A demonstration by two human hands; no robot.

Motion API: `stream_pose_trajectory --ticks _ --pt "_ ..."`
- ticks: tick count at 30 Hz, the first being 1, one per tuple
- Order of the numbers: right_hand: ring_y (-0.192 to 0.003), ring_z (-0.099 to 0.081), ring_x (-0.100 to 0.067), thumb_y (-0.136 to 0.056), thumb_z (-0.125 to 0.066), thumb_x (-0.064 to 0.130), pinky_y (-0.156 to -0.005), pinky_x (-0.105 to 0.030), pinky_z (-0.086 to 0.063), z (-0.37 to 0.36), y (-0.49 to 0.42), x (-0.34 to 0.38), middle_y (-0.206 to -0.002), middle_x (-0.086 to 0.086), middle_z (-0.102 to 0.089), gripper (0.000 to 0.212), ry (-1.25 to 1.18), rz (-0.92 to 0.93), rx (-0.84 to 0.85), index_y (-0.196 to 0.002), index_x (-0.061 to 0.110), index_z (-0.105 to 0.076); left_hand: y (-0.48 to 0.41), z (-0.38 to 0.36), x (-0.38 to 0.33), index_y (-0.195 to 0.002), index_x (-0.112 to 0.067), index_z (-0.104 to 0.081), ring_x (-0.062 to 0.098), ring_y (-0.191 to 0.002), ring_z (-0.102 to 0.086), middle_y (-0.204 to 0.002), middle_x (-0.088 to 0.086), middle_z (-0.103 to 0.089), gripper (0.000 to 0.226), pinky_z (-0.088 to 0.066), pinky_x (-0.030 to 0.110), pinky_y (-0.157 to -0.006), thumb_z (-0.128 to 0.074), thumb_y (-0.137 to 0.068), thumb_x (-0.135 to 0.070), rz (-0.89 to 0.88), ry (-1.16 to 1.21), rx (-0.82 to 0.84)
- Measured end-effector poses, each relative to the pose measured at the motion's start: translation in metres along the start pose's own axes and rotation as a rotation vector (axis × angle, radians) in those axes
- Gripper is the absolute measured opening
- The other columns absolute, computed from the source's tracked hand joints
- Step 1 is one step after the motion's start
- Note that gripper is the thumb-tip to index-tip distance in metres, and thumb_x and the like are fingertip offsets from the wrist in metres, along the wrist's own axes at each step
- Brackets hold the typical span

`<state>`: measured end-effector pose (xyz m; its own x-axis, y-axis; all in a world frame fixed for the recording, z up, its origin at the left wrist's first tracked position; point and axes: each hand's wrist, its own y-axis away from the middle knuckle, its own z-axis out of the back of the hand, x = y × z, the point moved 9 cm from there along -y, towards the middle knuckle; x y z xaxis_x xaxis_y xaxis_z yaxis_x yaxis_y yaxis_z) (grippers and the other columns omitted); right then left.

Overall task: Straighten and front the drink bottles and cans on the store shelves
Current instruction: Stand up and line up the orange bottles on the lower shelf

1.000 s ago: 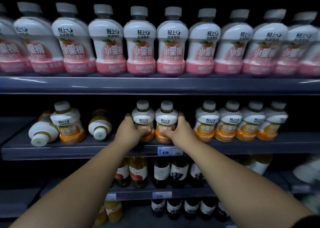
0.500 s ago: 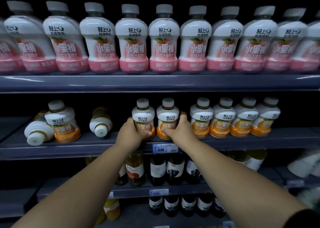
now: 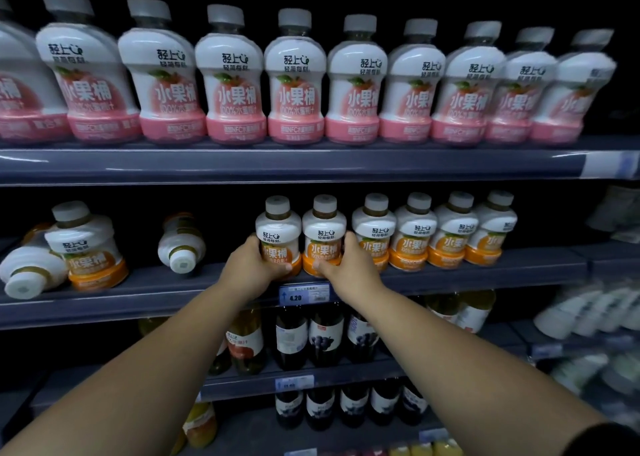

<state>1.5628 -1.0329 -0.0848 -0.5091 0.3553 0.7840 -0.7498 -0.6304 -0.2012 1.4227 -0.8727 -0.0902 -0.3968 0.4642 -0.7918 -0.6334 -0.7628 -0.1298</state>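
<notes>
Both hands were on bottles at the front edge of the middle shelf point(image 3: 138, 298). The left hand point(image 3: 254, 265) wrapped round the lower half of an upright orange-label bottle point(image 3: 278, 228), thumb across the label front. The right hand point(image 3: 349, 270) gripped the second orange-label bottle point(image 3: 324, 228) just beside it, fingers round its right side. Both held bottles stood upright, labels out, close together; touching or not, could not tell. Right of them a row of four orange bottles point(image 3: 433, 237) stood upright with labels forward. Left of the hands, well apart, a toppled bottle point(image 3: 180, 247) lay on its side with its cap toward the camera. Further left a lone upright bottle point(image 3: 86, 251) stood with a fallen bottle point(image 3: 27, 275) lying against its left side, cap also toward the camera. A price tag point(image 3: 304, 294) reading 4.20 sat on the shelf edge under the held pair. The top shelf point(image 3: 311, 164) carried a full row of pink-label bottles point(image 3: 294, 84), upright, labels out. Dark bottles point(image 3: 325, 337) stood on the shelf below.
</notes>
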Motion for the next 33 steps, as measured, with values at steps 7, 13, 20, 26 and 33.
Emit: stream_pose_trajectory --ticks 7,13,20,26,33 --pt "-0.107 -0.063 -0.017 -0.080 -0.082 0.031 -0.091 -0.038 -0.054 0.005 0.006 -0.003 -0.117 0.004 -0.065 0.051 -0.025 0.031 -0.047 -0.121 0.023 -0.052 0.004 -0.003 -0.003 -0.128 -0.019 -0.049 0.022 -0.110 -0.060 -0.123 0.003 -0.064 0.066 -0.049 0.040 -0.094 -0.084 -0.074 -0.033 0.020 0.003 -0.012" --pt "-0.109 -0.061 -0.027 -0.071 -0.087 0.041 -0.087 -0.045 -0.055 -0.004 0.003 0.004 -0.123 -0.005 -0.058 0.076 -0.016 -0.043 -0.121 -0.126 0.017 -0.040 0.004 0.000 -0.001 -0.122 -0.021 -0.050 0.018 -0.105 -0.061 -0.117 -0.002 -0.064 0.061 -0.049 0.038 -0.090 -0.084 -0.073 -0.034 -0.002 -0.010 -0.041" --pt "-0.102 -0.062 -0.028 -0.079 -0.081 0.039 -0.083 -0.043 -0.054 -0.005 -0.009 0.006 -0.114 -0.006 -0.058 0.058 0.021 -0.075 -0.089 -0.112 0.016 -0.039 -0.004 0.002 0.003 -0.122 -0.019 -0.050 0.020 -0.106 -0.061 -0.117 0.000 -0.065 0.064 -0.049 0.037 -0.090 -0.086 -0.072 -0.034 0.002 -0.012 -0.022" --pt "-0.106 -0.058 -0.022 -0.082 -0.079 0.033 -0.083 -0.036 -0.049 -0.002 -0.010 0.000 -0.116 -0.002 -0.056 0.051 -0.020 -0.041 -0.030 -0.114 0.018 -0.042 -0.006 -0.002 0.003 -0.123 -0.019 -0.049 0.022 -0.108 -0.061 -0.117 0.001 -0.065 0.065 -0.049 0.042 -0.095 -0.087 -0.071 -0.032 0.013 0.014 -0.017" --pt "-0.105 -0.058 -0.023 -0.087 -0.074 0.034 -0.081 -0.031 -0.044 0.002 -0.009 0.004 -0.112 -0.003 -0.058 0.044 0.034 0.001 -0.001 -0.115 0.014 -0.047 -0.005 -0.004 0.004 -0.119 -0.019 -0.054 0.019 -0.104 -0.063 -0.115 -0.002 -0.065 0.060 -0.052 0.042 -0.092 -0.087 -0.071 -0.031 -0.017 0.056 -0.039"
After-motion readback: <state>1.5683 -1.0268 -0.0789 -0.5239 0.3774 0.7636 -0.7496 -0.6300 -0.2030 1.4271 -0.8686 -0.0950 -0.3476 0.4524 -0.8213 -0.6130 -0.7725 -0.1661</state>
